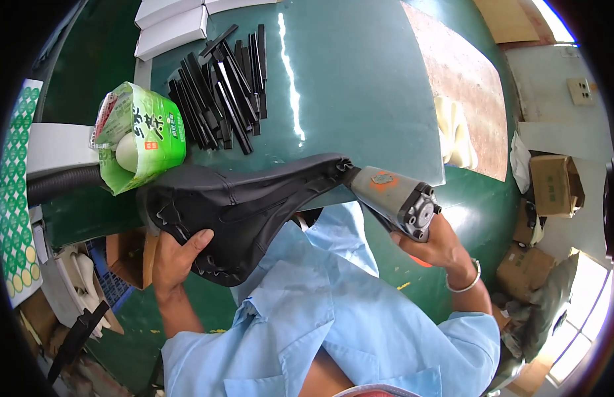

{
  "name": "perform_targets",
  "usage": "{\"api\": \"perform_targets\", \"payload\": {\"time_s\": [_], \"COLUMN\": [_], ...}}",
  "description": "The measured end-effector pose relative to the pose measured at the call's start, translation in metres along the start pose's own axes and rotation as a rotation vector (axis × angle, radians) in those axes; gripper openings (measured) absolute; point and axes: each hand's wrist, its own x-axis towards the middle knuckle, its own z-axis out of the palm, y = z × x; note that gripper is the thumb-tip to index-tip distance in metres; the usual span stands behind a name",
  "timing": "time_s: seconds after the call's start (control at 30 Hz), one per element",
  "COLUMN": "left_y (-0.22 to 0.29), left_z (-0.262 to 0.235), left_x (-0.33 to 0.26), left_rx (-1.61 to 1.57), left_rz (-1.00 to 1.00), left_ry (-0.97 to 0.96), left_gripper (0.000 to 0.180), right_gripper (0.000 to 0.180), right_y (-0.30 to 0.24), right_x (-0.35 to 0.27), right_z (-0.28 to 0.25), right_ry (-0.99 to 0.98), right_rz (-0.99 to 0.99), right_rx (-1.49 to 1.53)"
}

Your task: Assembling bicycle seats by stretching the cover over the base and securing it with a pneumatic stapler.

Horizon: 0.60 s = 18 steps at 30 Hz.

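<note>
My left hand (176, 259) grips the wide rear end of a black bicycle saddle (241, 202), which lies upside down across the near edge of the green table (360, 86). A grey pneumatic staple gun (394, 198) with an orange mark sits in my right hand (439, 248). Its nose presses against the narrow front tip of the saddle. A bracelet circles my right wrist.
A pile of black plastic strips (221, 89) lies on the table behind the saddle. A green wrapped package (140, 135) stands at the left, white boxes (171, 23) at the far edge. A black hose (62, 182) runs left. Cardboard boxes (552, 185) sit on the floor right.
</note>
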Motion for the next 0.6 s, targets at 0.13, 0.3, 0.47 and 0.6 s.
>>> {"api": "perform_targets", "payload": {"time_s": [0.13, 0.3, 0.47, 0.6], "left_y": [0.007, 0.009, -0.012, -0.024], "left_z": [-0.005, 0.006, 0.015, 0.023], "left_x": [-0.001, 0.002, -0.008, -0.005], "left_rx": [0.052, -0.071, -0.124, 0.042], "left_rz": [-0.064, 0.066, 0.051, 0.156], "left_ry": [-0.058, 0.008, 0.133, 0.312], "left_gripper": [0.053, 0.038, 0.039, 0.034], "right_gripper": [0.033, 0.025, 0.015, 0.012], "right_y": [-0.01, 0.004, 0.037, 0.043], "right_x": [0.009, 0.006, -0.025, -0.035], "right_z": [-0.007, 0.01, 0.035, 0.044], "right_ry": [-0.033, 0.09, 0.164, 0.2], "right_rz": [-0.119, -0.152, 0.038, 0.047], "right_rx": [-0.157, -0.111, 0.524, 0.566]}}
